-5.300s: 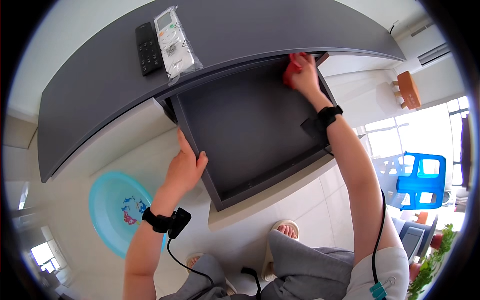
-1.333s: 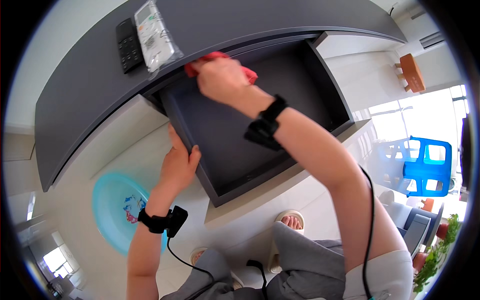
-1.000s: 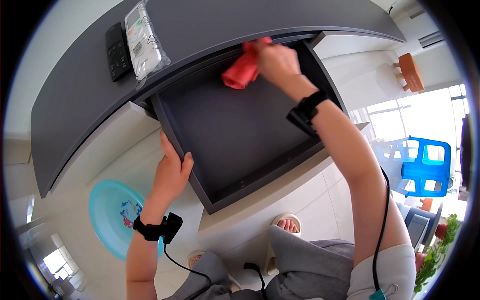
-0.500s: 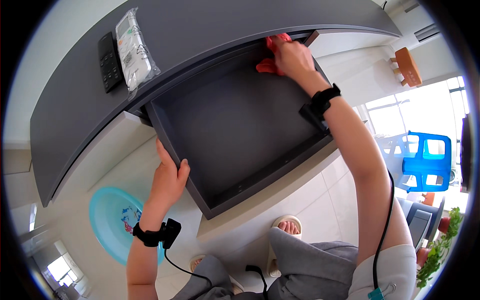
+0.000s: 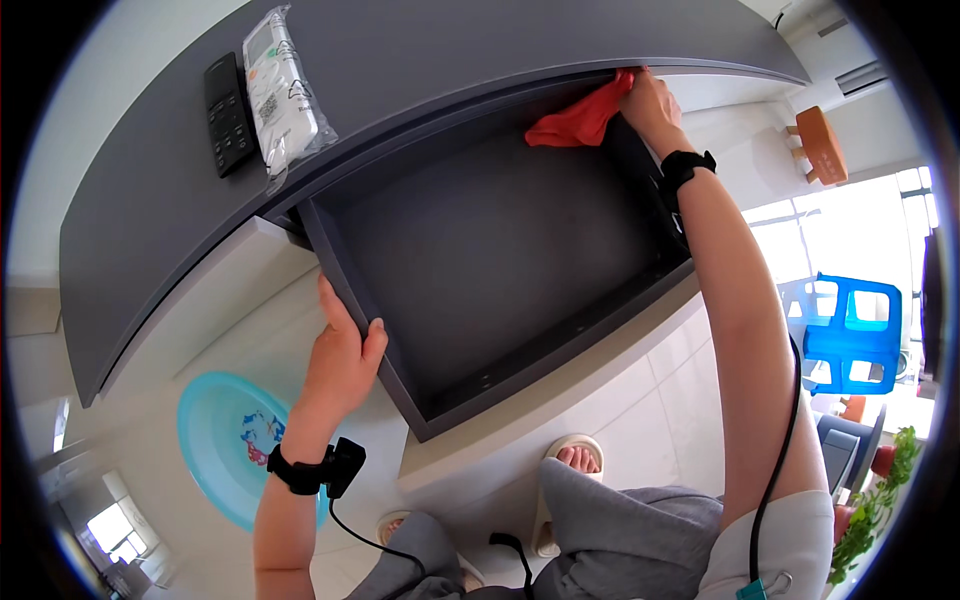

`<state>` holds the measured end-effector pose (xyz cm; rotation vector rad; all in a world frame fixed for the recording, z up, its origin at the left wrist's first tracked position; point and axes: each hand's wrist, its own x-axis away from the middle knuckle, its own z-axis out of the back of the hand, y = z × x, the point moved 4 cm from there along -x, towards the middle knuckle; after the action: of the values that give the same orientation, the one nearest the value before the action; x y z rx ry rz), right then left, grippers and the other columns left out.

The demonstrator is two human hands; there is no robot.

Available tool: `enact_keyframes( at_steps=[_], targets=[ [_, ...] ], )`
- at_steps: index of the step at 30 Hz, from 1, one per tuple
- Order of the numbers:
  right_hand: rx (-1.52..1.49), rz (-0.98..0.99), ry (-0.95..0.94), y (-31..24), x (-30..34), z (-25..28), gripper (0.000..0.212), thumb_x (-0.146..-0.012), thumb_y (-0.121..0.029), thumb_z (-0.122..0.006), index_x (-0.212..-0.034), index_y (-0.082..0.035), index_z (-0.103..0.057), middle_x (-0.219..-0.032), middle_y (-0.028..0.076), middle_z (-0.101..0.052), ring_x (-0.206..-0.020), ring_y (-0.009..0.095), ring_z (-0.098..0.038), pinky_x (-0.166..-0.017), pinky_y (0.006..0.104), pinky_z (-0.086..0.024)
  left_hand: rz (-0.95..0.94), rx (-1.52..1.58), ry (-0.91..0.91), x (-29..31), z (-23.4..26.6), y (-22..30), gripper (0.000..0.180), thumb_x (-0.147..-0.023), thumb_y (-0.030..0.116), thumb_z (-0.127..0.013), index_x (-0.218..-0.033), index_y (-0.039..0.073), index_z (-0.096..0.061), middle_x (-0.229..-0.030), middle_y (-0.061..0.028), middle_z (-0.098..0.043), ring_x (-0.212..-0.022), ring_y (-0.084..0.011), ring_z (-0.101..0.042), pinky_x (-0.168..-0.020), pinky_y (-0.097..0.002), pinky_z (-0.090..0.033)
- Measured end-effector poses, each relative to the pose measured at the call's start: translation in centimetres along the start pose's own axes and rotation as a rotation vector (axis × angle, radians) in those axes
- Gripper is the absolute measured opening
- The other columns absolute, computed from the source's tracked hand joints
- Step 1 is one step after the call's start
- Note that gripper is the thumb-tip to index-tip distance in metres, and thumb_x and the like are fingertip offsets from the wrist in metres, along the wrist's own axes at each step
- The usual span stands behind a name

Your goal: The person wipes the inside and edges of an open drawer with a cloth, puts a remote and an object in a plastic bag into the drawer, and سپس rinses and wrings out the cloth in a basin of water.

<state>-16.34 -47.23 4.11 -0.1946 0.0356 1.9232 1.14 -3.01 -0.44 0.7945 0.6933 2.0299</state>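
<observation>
L hand (image 5: 345, 355): ctr-left of frame, against L side of drawer (image 5: 500, 240); thumb at rim, index along outside, couldn't tell how tight. Light bracing there prob. best, w/o tugging.
drawer: mid-frame, pulled out, dark grey, matte inside.
R hand (image 5: 652, 108): upper right, fingers pinched on rag's end at drawer's far R corner.
rag (image 5: 580, 120): red, upper right, loose tail trailing L inside drawer. Bunching it under fingertips prob. gave better press into corner; loose end apt to drag.
top (image 5: 440, 60): grey, across upper frame; black remote (image 5: 228, 115) & white remote (image 5: 280, 95) (clear wrap) upper left.
basin (image 5: 190, 440): lt. blue, lower left, on floor.
room: blue stool (image 5: 855, 340) mid-right, orange stool (image 5: 820, 145) upper right, plant (image 5: 880, 510) lower right.
</observation>
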Motion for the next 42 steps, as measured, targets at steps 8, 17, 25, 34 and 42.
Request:
enact_keyframes(
  at_steps=[8, 17, 25, 34, 42],
  targets=[
    [-0.114, 0.059, 0.054, -3.9, 2.6, -0.8, 0.032, -0.081, -0.020, -0.055, -0.112, -0.011, -0.059, -0.095, 0.021, -0.065, -0.090, 0.039, -0.063, -0.078, 0.0451, -0.052, -0.121, -0.031, 0.092, -0.2, -0.3, -0.8, 0.078, -0.090, 0.018, -0.047, -0.140, -0.008, 0.007, -0.096, -0.0280, -0.061, -0.080, -0.0426, -0.063, -0.073, -0.0423, -0.050],
    [-0.009, -0.114, -0.099, -1.1, 1.8, -0.6, 0.066, -0.081, -0.025, -0.054, -0.139, -0.006, -0.031, -0.112, 0.022, -0.061, -0.107, 0.038, -0.058, -0.088, 0.0442, -0.047, -0.004, -0.006, -0.027, -0.3, -0.6, -0.5, 0.076, -0.092, 0.016, -0.045, -0.141, -0.005, 0.010, -0.111, -0.0295, -0.057, -0.094, -0.0413, -0.061, -0.083, -0.0394, -0.048],
    [-0.200, -0.147, -0.082, -3.0, 3.7, -2.8, 0.071, -0.078, -0.029, -0.057, -0.138, -0.003, -0.029, -0.114, 0.026, -0.059, -0.108, 0.038, -0.058, -0.089, 0.0439, -0.047, -0.048, -0.004, 0.004, -0.1, -0.1, -0.8, 0.076, -0.092, 0.016, -0.044, -0.140, -0.004, 0.011, -0.110, -0.0304, -0.056, -0.093, -0.0418, -0.061, -0.083, -0.0402, -0.047],
    [-0.425, -0.050, -0.222, -1.5, 1.8, -5.1, 0.058, -0.079, -0.030, -0.054, -0.133, -0.012, -0.044, -0.113, 0.022, -0.061, -0.111, 0.037, -0.055, -0.090, 0.0409, -0.046, -0.147, 0.007, 0.073, -0.2, -0.2, -0.3, 0.080, -0.089, 0.017, -0.048, -0.138, -0.011, 0.009, -0.092, -0.0284, -0.061, -0.073, -0.0421, -0.062, -0.067, -0.0433, -0.050],
    [-0.378, 0.217, -0.077, -7.8, 7.2, -6.0, 0.056, -0.074, -0.016, -0.059, -0.128, -0.008, -0.044, -0.105, 0.024, -0.062, -0.100, 0.039, -0.060, -0.086, 0.0437, -0.049, -0.181, -0.032, 0.086, 0.1, -0.2, -0.5, 0.079, -0.090, 0.018, -0.048, -0.136, -0.014, 0.007, -0.090, -0.0290, -0.060, -0.073, -0.0432, -0.061, -0.066, -0.0439, -0.050]
  ],
)
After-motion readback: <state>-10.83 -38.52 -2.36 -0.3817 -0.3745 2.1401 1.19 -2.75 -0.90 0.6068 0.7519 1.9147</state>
